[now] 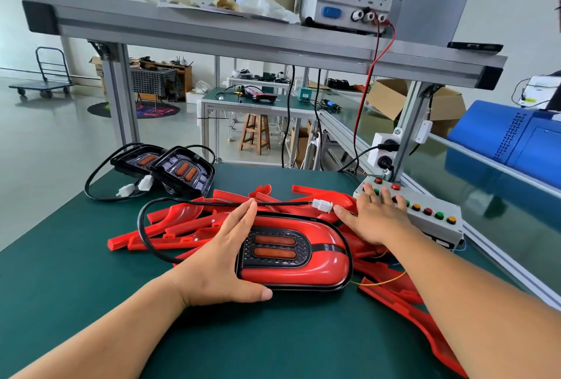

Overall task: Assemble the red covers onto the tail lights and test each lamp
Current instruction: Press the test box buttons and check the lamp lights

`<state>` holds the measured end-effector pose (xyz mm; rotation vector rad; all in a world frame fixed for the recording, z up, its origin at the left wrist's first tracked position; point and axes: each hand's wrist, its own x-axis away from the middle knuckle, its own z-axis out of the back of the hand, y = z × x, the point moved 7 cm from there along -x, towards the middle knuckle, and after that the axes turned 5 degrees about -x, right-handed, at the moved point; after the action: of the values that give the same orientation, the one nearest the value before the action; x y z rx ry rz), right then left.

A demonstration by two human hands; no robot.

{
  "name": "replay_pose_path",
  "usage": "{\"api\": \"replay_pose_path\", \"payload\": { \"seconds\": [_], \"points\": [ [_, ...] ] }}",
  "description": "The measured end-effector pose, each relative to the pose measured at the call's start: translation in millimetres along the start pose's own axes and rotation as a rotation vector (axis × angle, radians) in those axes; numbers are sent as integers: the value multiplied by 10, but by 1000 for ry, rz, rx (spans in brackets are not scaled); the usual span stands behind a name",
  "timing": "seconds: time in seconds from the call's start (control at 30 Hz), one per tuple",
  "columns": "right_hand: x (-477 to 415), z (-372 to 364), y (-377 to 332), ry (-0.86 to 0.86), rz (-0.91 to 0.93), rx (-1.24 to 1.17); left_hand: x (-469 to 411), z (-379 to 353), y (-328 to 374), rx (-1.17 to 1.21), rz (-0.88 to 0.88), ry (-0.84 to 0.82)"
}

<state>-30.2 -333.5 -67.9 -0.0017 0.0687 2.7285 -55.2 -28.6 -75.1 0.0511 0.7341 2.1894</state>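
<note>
The covered tail light point(293, 252) is steadied by the open left hand point(223, 260); the button box point(416, 211) should be pressed deliberately by the open right hand point(375, 216).

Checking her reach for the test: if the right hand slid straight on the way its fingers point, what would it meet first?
The right hand already reaches the button box; straight on, its fingers probably meet the red buttons first.

Green bench mat point(91, 272) carries: loose red covers point(170, 226) piled between and beyond hands; two uncovered tail lights point(170, 166) far beyond left hand point(221, 257); button box point(425, 214) under right hand point(373, 217) fingertips.
</note>
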Motion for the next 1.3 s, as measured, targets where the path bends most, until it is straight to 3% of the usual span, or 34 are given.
{"api": "replay_pose_path", "payload": {
  "seconds": [0.47,1.17,1.3],
  "points": [
    [6,8,-62,46,59,-3,1,1,1,-9,-11,21],
    [57,-29,-2,-30,42,-91,-4,-1,3,-15,-13,25],
    [146,50,130,27,-2,-132,-9,4,3,-12,-15,23]
  ]
}}
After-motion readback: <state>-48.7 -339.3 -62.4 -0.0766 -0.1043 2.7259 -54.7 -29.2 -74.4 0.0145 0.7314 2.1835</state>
